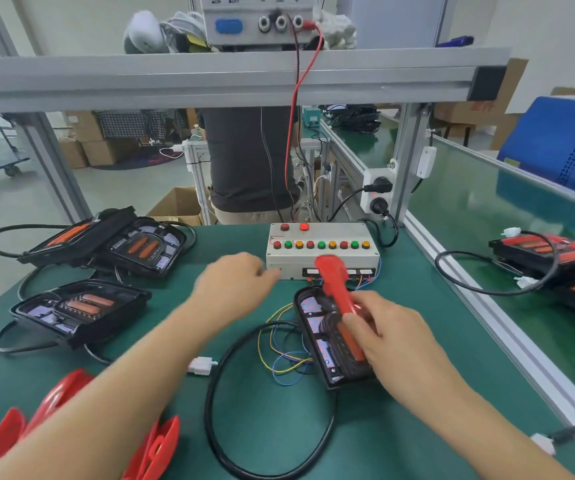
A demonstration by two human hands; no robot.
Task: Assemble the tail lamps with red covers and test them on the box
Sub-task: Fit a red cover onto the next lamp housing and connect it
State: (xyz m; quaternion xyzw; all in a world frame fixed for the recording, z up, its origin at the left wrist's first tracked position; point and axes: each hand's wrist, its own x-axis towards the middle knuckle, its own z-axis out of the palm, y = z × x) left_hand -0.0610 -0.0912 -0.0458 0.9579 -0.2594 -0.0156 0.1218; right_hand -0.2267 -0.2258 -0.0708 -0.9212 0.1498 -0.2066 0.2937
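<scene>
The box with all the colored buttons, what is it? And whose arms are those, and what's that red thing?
You're looking through a camera worn on a person's head, so those arms are that person's own. The grey test box checks whether car tail lamps light up. The right hand holds a red cover tilted over an open black tail lamp, not yet seated on it. The left hand reaches toward the box; it's blurry, so I can't tell its grip. More open lamps wait on the green table, with spare red covers near the front.
</scene>
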